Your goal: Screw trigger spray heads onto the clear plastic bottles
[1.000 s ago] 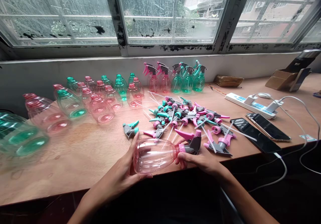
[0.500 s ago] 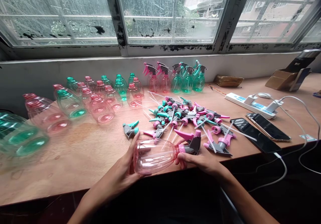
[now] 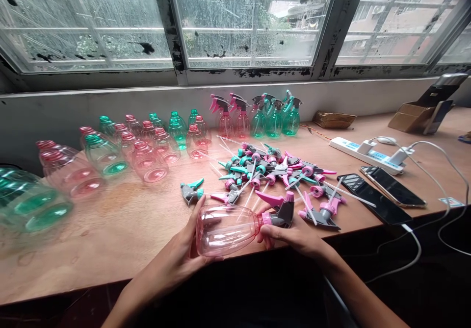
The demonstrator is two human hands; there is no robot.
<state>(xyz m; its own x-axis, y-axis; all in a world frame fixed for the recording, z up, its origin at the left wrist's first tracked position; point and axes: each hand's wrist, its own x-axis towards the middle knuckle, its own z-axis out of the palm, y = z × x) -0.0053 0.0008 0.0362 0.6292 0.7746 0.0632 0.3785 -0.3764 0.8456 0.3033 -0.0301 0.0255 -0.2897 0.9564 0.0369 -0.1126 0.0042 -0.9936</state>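
Note:
A clear pink bottle (image 3: 226, 229) lies sideways over the table's front edge, its neck pointing right. My left hand (image 3: 182, 254) is wrapped round its base. My right hand (image 3: 294, 235) grips the pink collar and grey-and-pink trigger sprayer (image 3: 277, 210) seated on the neck. Just behind lies a heap of loose pink and teal trigger sprayers (image 3: 272, 173) with dip tubes. One teal sprayer (image 3: 191, 189) lies apart, left of the heap.
Several uncapped pink and green bottles (image 3: 147, 144) stand at the left on the wooden table (image 3: 121, 225). Finished bottles with sprayers (image 3: 257, 114) stand by the wall. A power strip (image 3: 366, 154), two phones (image 3: 382, 193) and cables lie at right.
The view has tipped slightly. Both hands keep their hold on the bottle and sprayer with hardly any movement.

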